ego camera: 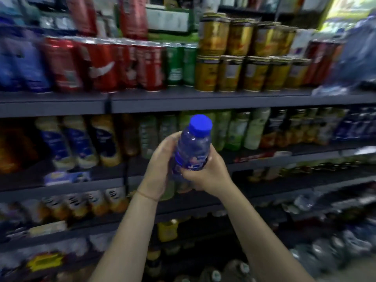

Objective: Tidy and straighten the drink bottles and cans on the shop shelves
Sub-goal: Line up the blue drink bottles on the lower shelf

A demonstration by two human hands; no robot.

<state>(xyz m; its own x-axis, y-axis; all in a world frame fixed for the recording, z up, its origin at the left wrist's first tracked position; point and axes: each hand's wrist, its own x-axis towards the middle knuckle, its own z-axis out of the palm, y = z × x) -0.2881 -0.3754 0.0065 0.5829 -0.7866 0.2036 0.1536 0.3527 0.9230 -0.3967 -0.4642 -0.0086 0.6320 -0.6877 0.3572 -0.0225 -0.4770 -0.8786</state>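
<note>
Both hands grip one bottle in front of the shelves. Right hand wraps its lower body from the right, fingers curled round the label. Left hand cups the left side, fingers bent against the plastic, so it also holds. Bottle is clear w/ blue cap, held in the air, not on any shelf. Its long axis is nearly upright, cap tilted a bit to the far right, base hidden between the hands.

Behind the cap is the middle shelf, w/ green bottles right behind it & yellow-blue bottles to the left. Upper shelf carries red cans, green cans & gold cans, stacked in two layers. Water bottles lie low at the near right; picture there is blurred.

I judge the bottle is out of place & must go to its own row. Most similar stock seems low right, so the right hand is nearer for it. Bottle should stay upright, label to the front.
</note>
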